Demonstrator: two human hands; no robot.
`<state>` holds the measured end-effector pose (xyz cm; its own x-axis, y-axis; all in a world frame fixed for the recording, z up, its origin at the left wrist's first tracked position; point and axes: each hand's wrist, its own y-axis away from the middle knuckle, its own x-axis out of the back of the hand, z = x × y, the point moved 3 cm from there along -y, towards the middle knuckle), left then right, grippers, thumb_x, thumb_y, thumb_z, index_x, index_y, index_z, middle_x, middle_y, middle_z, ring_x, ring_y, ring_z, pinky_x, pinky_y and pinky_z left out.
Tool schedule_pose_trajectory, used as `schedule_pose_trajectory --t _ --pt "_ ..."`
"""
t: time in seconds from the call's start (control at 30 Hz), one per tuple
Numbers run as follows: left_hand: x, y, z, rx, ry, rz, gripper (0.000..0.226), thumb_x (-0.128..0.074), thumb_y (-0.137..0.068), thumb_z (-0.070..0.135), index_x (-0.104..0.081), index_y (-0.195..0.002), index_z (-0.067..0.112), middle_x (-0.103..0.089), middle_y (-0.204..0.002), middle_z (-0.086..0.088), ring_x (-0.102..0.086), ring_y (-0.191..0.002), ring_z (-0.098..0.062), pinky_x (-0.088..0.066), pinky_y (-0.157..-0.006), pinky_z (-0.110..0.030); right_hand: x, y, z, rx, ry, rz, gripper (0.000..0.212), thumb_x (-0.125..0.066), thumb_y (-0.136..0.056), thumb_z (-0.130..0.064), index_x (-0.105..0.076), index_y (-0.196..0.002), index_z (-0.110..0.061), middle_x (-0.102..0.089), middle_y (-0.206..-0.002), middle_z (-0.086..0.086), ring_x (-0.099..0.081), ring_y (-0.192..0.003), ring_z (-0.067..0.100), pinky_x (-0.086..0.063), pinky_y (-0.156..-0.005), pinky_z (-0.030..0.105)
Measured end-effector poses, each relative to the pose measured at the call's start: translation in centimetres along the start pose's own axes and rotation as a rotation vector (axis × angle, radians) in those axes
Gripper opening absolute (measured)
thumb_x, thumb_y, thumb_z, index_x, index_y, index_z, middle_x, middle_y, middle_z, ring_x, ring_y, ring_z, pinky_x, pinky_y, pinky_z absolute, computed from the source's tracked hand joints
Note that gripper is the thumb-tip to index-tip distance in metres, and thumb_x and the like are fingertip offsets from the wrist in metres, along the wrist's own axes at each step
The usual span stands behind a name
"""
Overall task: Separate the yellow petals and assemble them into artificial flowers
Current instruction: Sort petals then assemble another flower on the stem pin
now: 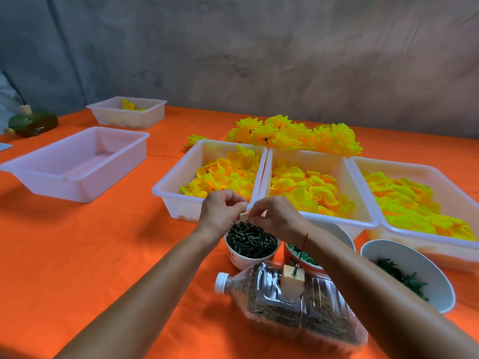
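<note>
Yellow petals (225,174) sit in trays behind; left hand (220,211) and right hand (274,216) pinch something small together over the stem cup (250,242). Keep grip tight, align before pushing.

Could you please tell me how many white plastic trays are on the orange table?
5: three petal-filled trays side by side; one bare tray at left; one far-left at the back.

No readable text is showing anywhere. The white cup of dark green stems (251,251) is carrying red marks low on its left side, but they are too small and blurred to make out as letters or numbers.
</note>
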<state>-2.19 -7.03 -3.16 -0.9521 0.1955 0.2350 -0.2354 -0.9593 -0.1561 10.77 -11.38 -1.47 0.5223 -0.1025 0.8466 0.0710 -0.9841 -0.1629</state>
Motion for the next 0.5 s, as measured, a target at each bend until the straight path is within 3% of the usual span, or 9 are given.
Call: schedule_pose_trajectory --t 0.07,0.2,0.3,0.37,0.5 --pt "0.2 0.2 0.2 -0.003 0.023 -0.009 0.018 -0.066 -0.082 0.002 -0.065 -0.069 0.015 -0.064 -0.065 -0.003 -0.055 -0.057 -0.014 -0.045 -0.058 -0.025 0.7 0.5 0.4 -0.062 -0.288 0.005 0.007 -0.065 -0.084 -0.005 -0.072 -0.083 -0.005 -0.066 -0.067 0.004 -0.054 -0.052 0.005 -0.041 -0.051 0.017" --pt "0.3 0.9 0.8 -0.036 0.082 -0.064 0.014 -0.067 -0.083 0.005 -0.068 -0.072 0.014 -0.064 -0.066 -0.008 -0.053 -0.053 -0.011 -0.046 -0.057 -0.024 1.4 1.7 1.4 -0.170 -0.728 0.088 0.009 -0.066 -0.083 0.000 -0.069 -0.076 -0.004 -0.066 -0.067 0.015 -0.051 -0.048 0.009 -0.033 -0.042 0.016" --pt "0.2 1.6 1.6 -0.073 0.110 -0.123 0.012 -0.071 -0.082 0.012 -0.069 -0.071 0.015 -0.065 -0.063 0.000 -0.054 -0.052 -0.006 -0.046 -0.055 -0.021 2.3 2.1 1.6 -0.193 -0.875 0.130 0.010 -0.067 -0.081 0.001 -0.070 -0.074 -0.005 -0.066 -0.069 0.016 -0.052 -0.050 0.010 -0.035 -0.042 0.015" --pt "-0.1 2.0 2.3 -0.102 0.107 -0.165 0.010 -0.076 -0.077 0.014 -0.070 -0.071 0.018 -0.065 -0.060 0.007 -0.057 -0.054 -0.004 -0.045 -0.056 -0.017 3.0 2.5 1.5 -0.176 -0.936 0.150 0.005 -0.067 -0.081 0.001 -0.068 -0.076 -0.001 -0.066 -0.061 0.008 -0.052 -0.049 0.008 -0.035 -0.042 0.015" --pt "-0.5 2.5 4.2 -0.200 0.006 -0.136 0.017 -0.080 -0.073 0.013 -0.068 -0.066 0.024 -0.065 -0.058 0.011 -0.059 -0.058 -0.001 -0.048 -0.059 -0.017 4.2 3.0 0.9 -0.134 -1.009 0.187 0.005 -0.066 -0.081 0.002 -0.066 -0.076 0.001 -0.064 -0.055 0.002 -0.050 -0.048 0.007 -0.034 -0.041 0.014"
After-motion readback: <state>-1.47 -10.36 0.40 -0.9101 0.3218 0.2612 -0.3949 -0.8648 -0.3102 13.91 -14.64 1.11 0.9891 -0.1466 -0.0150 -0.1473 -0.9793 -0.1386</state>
